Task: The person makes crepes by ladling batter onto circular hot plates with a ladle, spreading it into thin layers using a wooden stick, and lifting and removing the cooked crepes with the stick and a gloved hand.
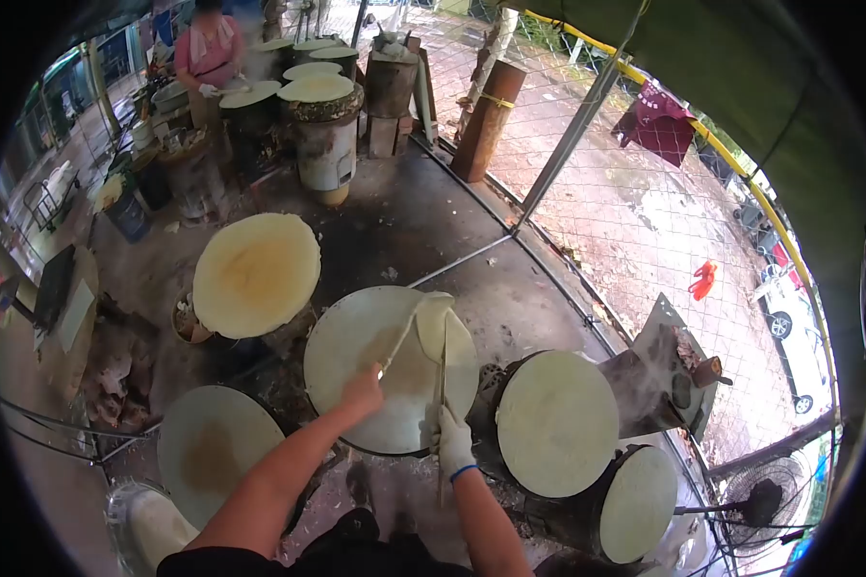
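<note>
My left hand [362, 392], bare, is closed on a thin pale strip [400, 344] that rises from it to the far edge of a large round griddle [356, 337]. My right hand [455, 442], in a white glove with a blue cuff, grips a long thin stick [443, 385] at the griddle's near right edge. Pale batter or a thin sheet [434, 322] lies around the stick's far end. Whether the strip is part of that sheet, I cannot tell.
A round griddle with a pale sheet [257, 274] stands at the left, another [212, 447] below it. Two more [558, 423] [637, 505] are at the right, beside a fan [765, 500]. A person [209, 53] works among griddles at the back left.
</note>
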A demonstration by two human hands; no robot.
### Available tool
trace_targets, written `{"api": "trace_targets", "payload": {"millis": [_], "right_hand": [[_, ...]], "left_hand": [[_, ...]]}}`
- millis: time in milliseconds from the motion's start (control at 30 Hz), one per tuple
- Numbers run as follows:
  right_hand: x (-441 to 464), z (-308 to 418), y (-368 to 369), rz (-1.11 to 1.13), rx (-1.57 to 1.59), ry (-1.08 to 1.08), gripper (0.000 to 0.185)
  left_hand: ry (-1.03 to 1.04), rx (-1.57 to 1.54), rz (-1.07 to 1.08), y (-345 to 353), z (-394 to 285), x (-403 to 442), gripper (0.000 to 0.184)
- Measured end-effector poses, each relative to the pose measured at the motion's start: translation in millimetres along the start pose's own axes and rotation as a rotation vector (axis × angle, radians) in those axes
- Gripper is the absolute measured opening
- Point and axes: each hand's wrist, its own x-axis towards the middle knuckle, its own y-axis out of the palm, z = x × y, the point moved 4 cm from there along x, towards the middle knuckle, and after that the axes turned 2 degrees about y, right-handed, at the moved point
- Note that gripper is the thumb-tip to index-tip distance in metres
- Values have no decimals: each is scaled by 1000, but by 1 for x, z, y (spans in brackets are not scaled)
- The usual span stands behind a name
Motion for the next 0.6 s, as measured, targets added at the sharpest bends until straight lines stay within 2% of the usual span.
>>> {"api": "trace_targets", "payload": {"millis": [33, 67, 167, 233, 300, 400, 500, 533, 567, 600], "right_hand": [[-7, 10, 5, 67, 165, 165, 41], [-20, 24, 0, 6, 161, 7, 38], [-6, -47, -6, -176, 340, -47, 38], [-17, -20, 20, -130, -184, -264, 41], [15, -13, 43, -58, -177, -198, 38], [-14, 30, 37, 54, 106, -47, 35], [16, -38, 21, -245, 317, -104, 32], [36, -54, 28, -172, 71, -303, 32], [20, -24, 43, -236, -307, -596, 33], [21, -7, 53, -91, -260, -360, 38]], "left_hand": [[-25, 43, 6, -11, 3, -1, 30], [4, 64, -7, -22, 8, -2, 30], [56, 119, -40, -42, 30, -2, 31], [61, 178, -28, -40, 50, 3, 32], [68, 177, -55, -35, 65, 6, 33], [42, 182, -82, -65, 58, -6, 34], [37, 230, -110, -95, 58, -21, 37], [44, 263, -110, -97, 65, -26, 38], [65, 281, -120, -95, 72, -28, 40], [85, 300, -129, -91, 80, -30, 43]]}}
